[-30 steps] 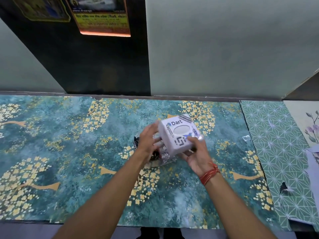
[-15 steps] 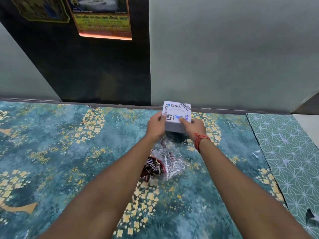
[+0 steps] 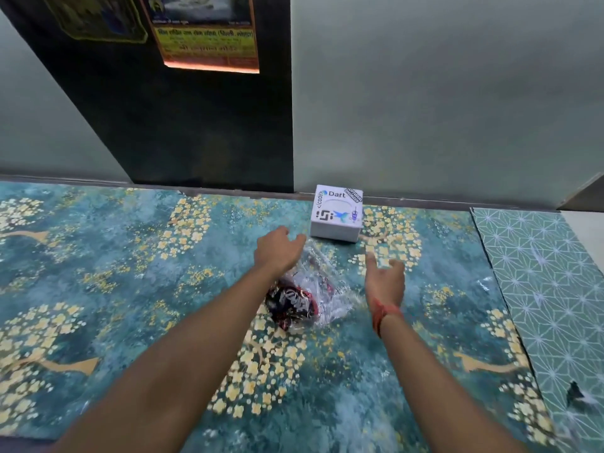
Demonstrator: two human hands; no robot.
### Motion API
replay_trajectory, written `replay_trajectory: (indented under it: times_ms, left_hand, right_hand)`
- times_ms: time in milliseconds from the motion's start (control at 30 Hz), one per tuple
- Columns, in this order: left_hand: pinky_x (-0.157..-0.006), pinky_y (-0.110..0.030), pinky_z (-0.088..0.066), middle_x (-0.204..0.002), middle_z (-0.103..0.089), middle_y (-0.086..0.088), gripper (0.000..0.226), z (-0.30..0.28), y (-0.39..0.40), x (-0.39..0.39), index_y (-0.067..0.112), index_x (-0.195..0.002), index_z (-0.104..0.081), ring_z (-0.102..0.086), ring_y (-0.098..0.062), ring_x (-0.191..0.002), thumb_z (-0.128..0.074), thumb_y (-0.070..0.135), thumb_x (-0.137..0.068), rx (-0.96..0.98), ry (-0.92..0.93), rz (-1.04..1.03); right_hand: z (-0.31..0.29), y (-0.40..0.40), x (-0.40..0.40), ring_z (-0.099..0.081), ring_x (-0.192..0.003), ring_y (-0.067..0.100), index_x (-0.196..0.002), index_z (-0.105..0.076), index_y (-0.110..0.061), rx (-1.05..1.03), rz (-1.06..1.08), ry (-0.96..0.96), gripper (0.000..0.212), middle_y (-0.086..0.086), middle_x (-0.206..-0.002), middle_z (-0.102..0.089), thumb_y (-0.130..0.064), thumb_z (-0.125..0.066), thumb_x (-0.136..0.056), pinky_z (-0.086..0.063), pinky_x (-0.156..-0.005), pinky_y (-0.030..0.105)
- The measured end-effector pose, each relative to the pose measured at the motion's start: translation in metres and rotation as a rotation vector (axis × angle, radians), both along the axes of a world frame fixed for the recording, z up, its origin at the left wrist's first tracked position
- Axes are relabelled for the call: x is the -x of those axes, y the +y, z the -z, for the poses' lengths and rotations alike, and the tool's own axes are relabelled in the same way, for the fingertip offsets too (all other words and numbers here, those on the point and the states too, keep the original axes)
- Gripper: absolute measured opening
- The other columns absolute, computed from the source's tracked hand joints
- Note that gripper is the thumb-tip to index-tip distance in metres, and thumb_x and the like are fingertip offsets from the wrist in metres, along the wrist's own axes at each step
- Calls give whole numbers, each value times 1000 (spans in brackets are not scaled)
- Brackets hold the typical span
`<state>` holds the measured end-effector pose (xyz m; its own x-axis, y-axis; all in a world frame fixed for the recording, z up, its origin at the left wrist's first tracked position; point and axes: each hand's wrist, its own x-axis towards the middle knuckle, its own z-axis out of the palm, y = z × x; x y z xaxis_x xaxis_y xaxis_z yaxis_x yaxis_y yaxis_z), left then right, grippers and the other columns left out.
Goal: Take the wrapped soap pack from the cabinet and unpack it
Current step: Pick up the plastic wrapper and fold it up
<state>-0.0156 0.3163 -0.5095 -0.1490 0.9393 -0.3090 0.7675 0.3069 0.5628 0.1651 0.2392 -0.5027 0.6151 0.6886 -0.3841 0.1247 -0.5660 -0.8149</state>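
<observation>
The patterned teal counter (image 3: 98, 289) fills the view, backed by a pale wall and a dark panel (image 3: 196, 125) with a poster. A white stickered box (image 3: 336, 217) is set at the back edge, near the wall, apart from both hands. The wrapped soap pack (image 3: 307, 295), a crinkled clear film over a dark red and black label, is laid on the counter between the forearms. The left hand (image 3: 277, 251) is held just above the pack's far end with fingers loosely curled, nothing gripped. The right hand (image 3: 385, 279) is kept beside the pack, fingers spread and empty.

The film looks slick and loose, so a pinch could slip off it, or only the film could be caught. If it is torn abruptly, the soap could be shot out and slid along the smooth counter. Whether the pack is already partly opened cannot be told.
</observation>
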Motion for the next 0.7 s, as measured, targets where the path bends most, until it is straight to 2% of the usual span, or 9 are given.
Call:
replay_trajectory:
  times_ms: [33,100,167,233,333,433,500,567,700]
  left_hand:
    - [-95,-41,-49,-108,-68,-10,52,-3,-13,7,16,-111,-64,-59,-33,-113,-45,57,-85,69,35,17]
    - [-81,-35,-48,-86,-61,-7,29,-11,-36,16,17,-87,-59,-60,-29,-92,-54,46,-85,179,31,48]
    - [-66,-30,-43,-73,-56,-7,10,-15,-55,19,13,-80,-57,-56,-26,-75,-60,21,-84,230,-15,3]
    - [-60,-29,-41,-63,-56,-11,11,-12,-70,21,4,-73,-65,-56,-27,-67,-59,7,-81,244,-126,-142]
    - [-63,-32,-56,-80,-67,-14,18,-8,-92,28,7,-86,-75,-60,-26,-69,-58,2,-85,137,-294,-365]
    - [-45,-18,-52,-101,-67,-9,23,-16,-115,34,3,-109,-71,-60,-17,-65,-57,-3,-91,79,-512,-442]
    - [-58,-26,-58,-112,-67,-14,24,-18,-123,37,3,-115,-66,-65,-22,-78,-60,0,-92,162,-702,-463]
    - [-65,-32,-62,-107,-67,-16,18,-28,-127,37,4,-107,-62,-68,-28,-86,-59,-5,-92,298,-892,-483]
    - [-54,-21,-58,-105,-69,-14,23,-35,-129,30,1,-105,-66,-70,-22,-83,-58,-13,-88,303,-924,-419]
  right_hand:
    - [1,-21,3,-56,-118,33,-137,-39,-7,54,26,15,64,17,-135,-56,-43,-61,-90,-44,-98,37]
    - [5,-54,15,-53,-122,34,-137,-39,-5,171,15,115,68,18,-139,-51,-38,-67,-86,-44,-102,41]
    - [8,-73,26,-49,-128,35,-141,-37,-4,252,-16,179,73,17,-143,-47,-33,-72,-84,-43,-106,43]
    - [12,-78,28,-56,-118,34,-133,-47,-2,289,-19,195,63,18,-131,-55,-24,-74,-81,-50,-92,41]
    - [4,-75,17,-61,-70,26,-113,-55,-4,252,-5,395,34,16,-100,-61,1,-66,-82,-49,-49,28]
    - [-8,-77,3,-61,-63,24,-113,-56,-7,200,-50,518,38,20,-99,-63,13,-62,-81,-53,-47,29]
    - [-16,-75,-5,-67,-72,26,-112,-59,-2,128,-50,505,37,17,-104,-64,16,-62,-80,-57,-51,29]
    - [-22,-73,-13,-69,-78,23,-112,-63,0,56,-34,483,33,13,-102,-66,13,-63,-82,-57,-54,26]
    - [-37,-74,-26,-64,-70,18,-110,-60,-10,64,-153,562,33,13,-96,-67,4,-70,-82,-52,-44,21]
